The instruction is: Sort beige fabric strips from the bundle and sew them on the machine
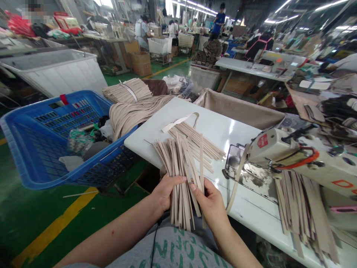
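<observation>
Head view. Left hand closed round a bundle of beige strips, thumb laid across the front. Right hand pinches strips at the bundle's right side, thumb on top. Bundle held at the near edge of the white table, above the lap, upper ends fanned out over the tabletop.

Just beyond: loose strips lying flat, with a pale band curled at their far end. To the right, a sewing machine; another strip pile near its arm. Single strip hangs over the near table edge, left of that pile. Left: blue basket, long strips heaped at its right end, tied bundle farther back.
</observation>
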`<state>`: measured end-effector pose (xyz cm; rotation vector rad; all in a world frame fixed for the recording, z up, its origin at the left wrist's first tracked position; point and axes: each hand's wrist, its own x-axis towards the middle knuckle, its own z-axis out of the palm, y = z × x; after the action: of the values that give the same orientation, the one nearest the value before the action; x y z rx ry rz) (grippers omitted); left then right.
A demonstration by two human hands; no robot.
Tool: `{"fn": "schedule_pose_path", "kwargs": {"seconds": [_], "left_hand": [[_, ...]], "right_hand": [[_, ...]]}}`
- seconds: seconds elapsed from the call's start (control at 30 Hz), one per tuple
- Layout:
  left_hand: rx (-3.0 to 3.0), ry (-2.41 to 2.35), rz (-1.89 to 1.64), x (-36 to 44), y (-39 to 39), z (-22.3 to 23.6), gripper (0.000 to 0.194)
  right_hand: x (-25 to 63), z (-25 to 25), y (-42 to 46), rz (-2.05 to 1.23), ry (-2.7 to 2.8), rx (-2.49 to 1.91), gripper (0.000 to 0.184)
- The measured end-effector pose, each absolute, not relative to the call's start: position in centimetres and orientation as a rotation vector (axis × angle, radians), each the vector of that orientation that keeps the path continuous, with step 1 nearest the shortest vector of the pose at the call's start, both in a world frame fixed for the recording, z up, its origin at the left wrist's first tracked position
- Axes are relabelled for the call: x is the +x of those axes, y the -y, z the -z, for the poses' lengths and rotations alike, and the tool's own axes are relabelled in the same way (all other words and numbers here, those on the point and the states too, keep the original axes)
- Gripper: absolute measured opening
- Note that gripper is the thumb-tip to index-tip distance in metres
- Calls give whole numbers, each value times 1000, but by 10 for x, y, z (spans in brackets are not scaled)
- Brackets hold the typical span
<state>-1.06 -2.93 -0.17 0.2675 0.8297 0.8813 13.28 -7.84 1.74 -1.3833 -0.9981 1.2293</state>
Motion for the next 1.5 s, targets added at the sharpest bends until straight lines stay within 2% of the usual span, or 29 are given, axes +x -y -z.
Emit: {"fn": "schedule_pose_path", "kwargs": {"seconds": [0.2,0.43,0.63,0.8,0.9,1.03,1.13,1.2,1.37,1.5], "left_hand": [[247,-769,-855,-12,31,6,31],[224,-778,-903,-10,33,0,39],[213,-842,-898,-10,32,1,34],[287,-836,-934,-11,34,1,37],[333,-779,-978,-10,36,0,40],[307,-800,-983,-11,35,5,33],[220,-824,-981,-16,31,9,29],[171,-828,-1034,-21,28,9,30],[76,-890,-1120,-36,19,2,34],[77,-865,-1119,-41,17,3,33]], "right_hand": [[133,-16,78,-1246,1074,-1444,45],[133,-5,83,-1205,1246,-1477,43],[136,-8,81,-1073,1479,-1491,38],[133,-20,74,-800,1828,-1736,35],[124,-29,72,-515,2203,-1971,24],[111,-41,73,-198,2561,-1901,27],[113,-48,66,-335,2510,-1707,27],[123,-49,53,-384,2359,-1675,34],[158,-28,12,31,2085,-1936,22],[167,-8,1,46,2176,-2017,29]]}}
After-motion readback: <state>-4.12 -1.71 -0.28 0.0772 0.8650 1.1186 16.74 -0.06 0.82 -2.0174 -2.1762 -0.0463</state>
